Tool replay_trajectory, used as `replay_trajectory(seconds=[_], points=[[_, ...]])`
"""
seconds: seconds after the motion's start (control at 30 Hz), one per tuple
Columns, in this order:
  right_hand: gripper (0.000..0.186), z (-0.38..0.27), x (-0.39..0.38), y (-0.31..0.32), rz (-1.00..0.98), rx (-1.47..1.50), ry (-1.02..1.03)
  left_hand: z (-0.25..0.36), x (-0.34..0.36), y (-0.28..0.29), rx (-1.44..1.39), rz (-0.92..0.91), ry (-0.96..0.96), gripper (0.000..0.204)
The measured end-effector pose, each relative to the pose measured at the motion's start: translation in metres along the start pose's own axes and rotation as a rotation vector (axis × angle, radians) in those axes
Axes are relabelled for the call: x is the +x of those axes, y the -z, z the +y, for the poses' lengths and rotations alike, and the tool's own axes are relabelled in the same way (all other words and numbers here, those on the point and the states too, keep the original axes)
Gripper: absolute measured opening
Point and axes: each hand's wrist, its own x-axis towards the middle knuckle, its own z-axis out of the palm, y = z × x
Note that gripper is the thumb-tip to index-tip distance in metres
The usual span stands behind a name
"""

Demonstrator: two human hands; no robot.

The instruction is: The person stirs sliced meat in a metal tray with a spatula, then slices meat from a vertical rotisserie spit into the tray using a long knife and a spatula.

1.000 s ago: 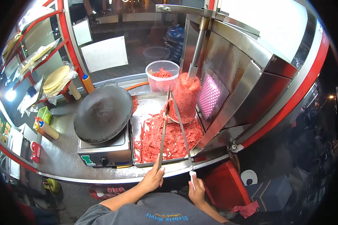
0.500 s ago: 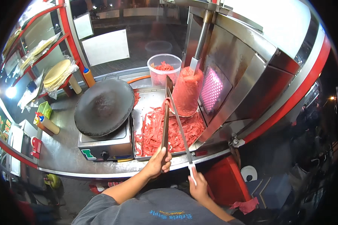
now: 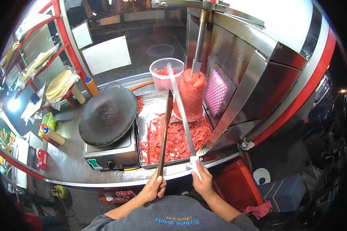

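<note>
My left hand [image 3: 153,188] is closed round the lower end of a long wooden spatula [image 3: 165,134], its blade up over the metal tray [image 3: 152,101]. In my right hand [image 3: 203,184] is the white handle of a long knife [image 3: 185,119]. The knife's blade slants up and away, its blurred tip near the plastic tub [image 3: 160,82] of red meat. Just right of the blade, a cone of red meat [image 3: 192,96] stands on an upright spit [image 3: 200,40]. Below it, a heap of sliced red meat [image 3: 173,140] covers much of the tray.
A glowing heater panel [image 3: 216,92] stands right of the meat cone. On the left, a dark round pan [image 3: 108,115] rests on a burner [image 3: 112,154]. Sauce bottles [image 3: 54,137] are farther left. Stacked flatbreads [image 3: 59,84] lie on a red-framed shelf.
My left hand has drawn the spatula down and left, away from the meat cone. A folded slice at the spatula is gone from there. The knife, in my right hand, has swung more upright.
</note>
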Motion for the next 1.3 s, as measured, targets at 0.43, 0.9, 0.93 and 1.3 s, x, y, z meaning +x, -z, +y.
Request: replay_trajectory(seconds=[0.43, 0.9, 0.93, 1.3], points=[[0.062, 0.054, -0.013, -0.002, 0.032, -0.044, -0.045, -0.005, -0.002, -0.008, 0.427, 0.054, 0.03, 0.073], [0.057, 0.027, 0.002, -0.015, 0.04, -0.237, 0.076, 0.002, 0.026, -0.012, 0.567, 0.117, -0.011, 0.072], [0.057, 0.02, 0.016, -0.017, 0.024, -0.228, 0.044, 0.001, 0.028, -0.013, 0.55, 0.119, -0.048, 0.072], [0.058, 0.023, -0.029, 0.008, -0.083, -0.325, -0.003, 0.0, 0.046, -0.016, 0.438, 0.102, -0.081, 0.071]])
